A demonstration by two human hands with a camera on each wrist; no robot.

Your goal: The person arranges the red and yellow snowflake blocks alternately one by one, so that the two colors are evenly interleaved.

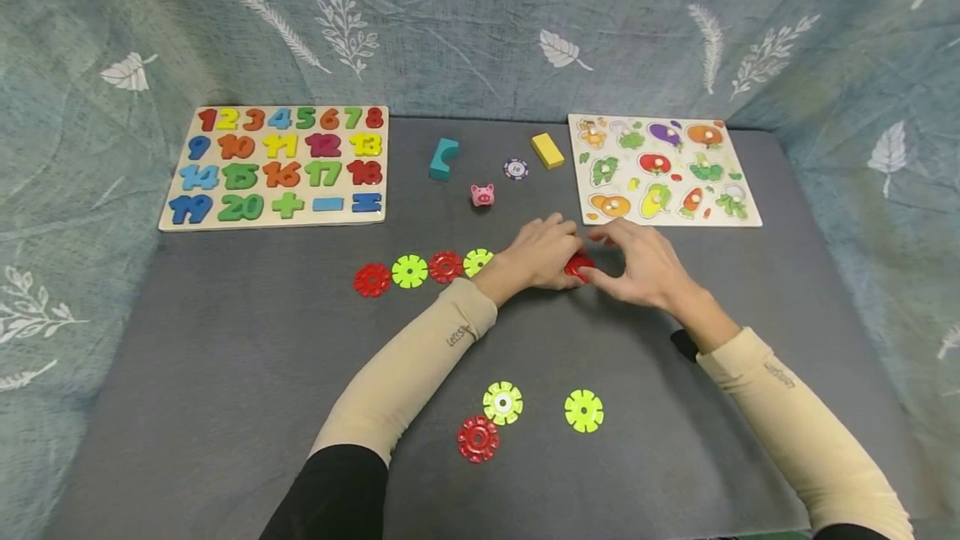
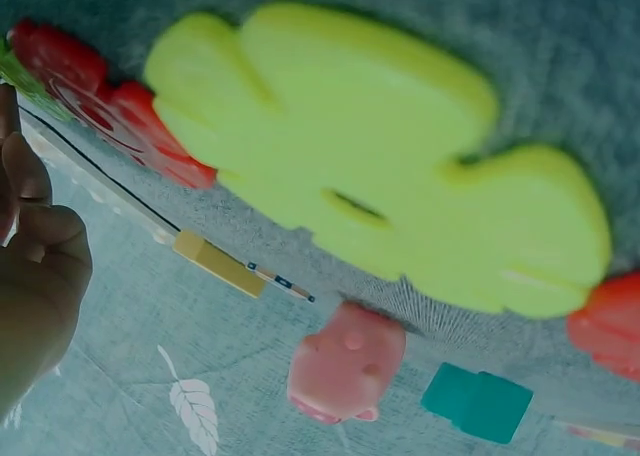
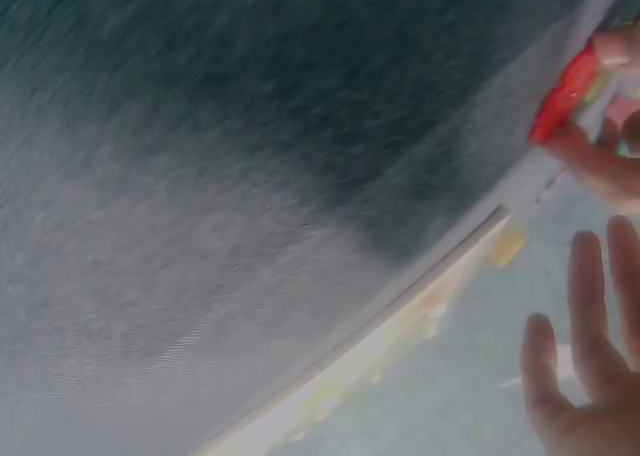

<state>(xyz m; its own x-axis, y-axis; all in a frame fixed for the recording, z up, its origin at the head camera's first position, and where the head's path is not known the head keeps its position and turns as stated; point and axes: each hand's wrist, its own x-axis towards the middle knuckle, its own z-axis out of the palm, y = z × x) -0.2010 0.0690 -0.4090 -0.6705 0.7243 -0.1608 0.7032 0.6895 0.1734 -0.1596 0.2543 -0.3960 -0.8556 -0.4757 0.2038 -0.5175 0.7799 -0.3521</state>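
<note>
Thumb and fingers of my left hand [image 1: 543, 255] pinch a red notched plastic disc [image 1: 578, 265], at the right end of a row of discs. Facing it, my right hand [image 1: 642, 267] has its thumb at the disc's edge and its fingers spread apart. The right wrist view shows the red disc [image 3: 565, 94] tilted between fingertips, with the right hand's fingers [image 3: 588, 326] extended below it. In the row lie a red disc [image 1: 372, 280], a lime disc [image 1: 409, 272], another red one [image 1: 446, 267] and another lime one [image 1: 477, 262]; my left hand hides the row's continuation.
Nearer on the grey table [image 1: 225, 390] lie two lime discs [image 1: 502, 403] [image 1: 583, 412] and a red disc [image 1: 477, 439]. Behind are a pink pig [image 1: 482, 195], teal block [image 1: 443, 160], poker chip [image 1: 516, 169], yellow block [image 1: 547, 151], number board [image 1: 272, 223] and vegetable board [image 1: 667, 222].
</note>
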